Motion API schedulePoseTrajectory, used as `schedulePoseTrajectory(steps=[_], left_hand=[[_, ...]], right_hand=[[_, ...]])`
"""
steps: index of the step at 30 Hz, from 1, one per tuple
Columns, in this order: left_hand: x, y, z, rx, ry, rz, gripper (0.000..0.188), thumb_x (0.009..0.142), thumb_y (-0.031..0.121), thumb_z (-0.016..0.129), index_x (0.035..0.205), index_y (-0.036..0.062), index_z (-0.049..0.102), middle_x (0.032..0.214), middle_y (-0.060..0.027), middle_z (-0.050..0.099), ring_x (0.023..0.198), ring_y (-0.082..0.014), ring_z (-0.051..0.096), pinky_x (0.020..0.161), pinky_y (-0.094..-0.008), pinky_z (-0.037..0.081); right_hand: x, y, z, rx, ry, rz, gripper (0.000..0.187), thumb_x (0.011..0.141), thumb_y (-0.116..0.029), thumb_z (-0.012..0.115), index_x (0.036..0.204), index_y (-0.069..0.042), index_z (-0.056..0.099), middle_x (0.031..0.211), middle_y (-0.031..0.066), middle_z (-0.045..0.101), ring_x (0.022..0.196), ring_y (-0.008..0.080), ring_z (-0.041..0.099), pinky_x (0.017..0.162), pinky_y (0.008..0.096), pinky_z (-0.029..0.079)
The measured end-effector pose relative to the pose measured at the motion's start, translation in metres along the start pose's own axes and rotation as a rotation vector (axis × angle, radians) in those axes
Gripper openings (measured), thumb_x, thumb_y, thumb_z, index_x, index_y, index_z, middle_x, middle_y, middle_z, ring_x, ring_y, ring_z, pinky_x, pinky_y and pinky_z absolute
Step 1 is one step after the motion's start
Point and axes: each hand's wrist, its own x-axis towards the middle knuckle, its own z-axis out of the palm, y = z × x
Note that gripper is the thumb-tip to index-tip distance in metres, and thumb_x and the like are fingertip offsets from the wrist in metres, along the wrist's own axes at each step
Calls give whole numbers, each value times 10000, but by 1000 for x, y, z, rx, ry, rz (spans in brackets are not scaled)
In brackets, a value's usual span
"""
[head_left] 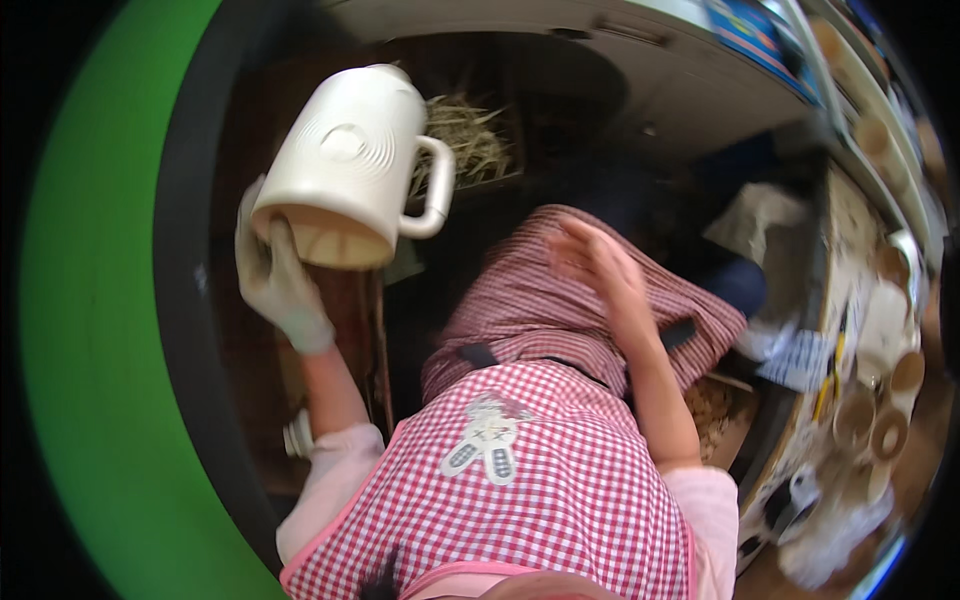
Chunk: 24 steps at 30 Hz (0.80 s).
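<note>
A cream-coloured jug with a side handle is raised at the upper left, tilted, its wide open end facing down toward me. Raised concentric rings surround a round spot on its wall. My left hand, in a pale thin glove, grips the rim of that open end, with one finger reaching inside. My right hand is bare and apart from the jug, above my lap. Its fingers are stretched out and slightly blurred, and nothing shows in them.
Dry straw-like strands lie in a box behind the jug. A green surface with a dark edge runs along the left. On the right, a cluttered worktop carries rolls, tape rings and a yellow pen-like tool. A crumpled clear bag lies beside it.
</note>
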Motion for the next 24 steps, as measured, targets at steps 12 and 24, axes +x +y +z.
schedulePoseTrajectory(steps=[12, 24], left_hand=[[-53, 85, 195, -664, -1354, -525, 667, 1076, 368, 496, 1592, -20, 328, 1566, -178, 488, 1424, -270, 503, 1211, -386, 364], [-76, 114, 272, -398, -1507, -507, 360, 1049, 350, 618, 1129, 20, 736, 1001, -35, 729, 900, -87, 638, 838, -238, 516]], right_hand=[[-53, -19, -56, -32, 271, -481, 494, 1052, -261, 622, 1472, -26, 508, 1402, 108, 601, 1303, 200, 564, 1117, 323, 433], [-155, 22, -79, 227, 97, -46, 327, 929, -100, 776, 1229, 9, 709, 1093, 92, 760, 1006, 160, 729, 936, 306, 575]])
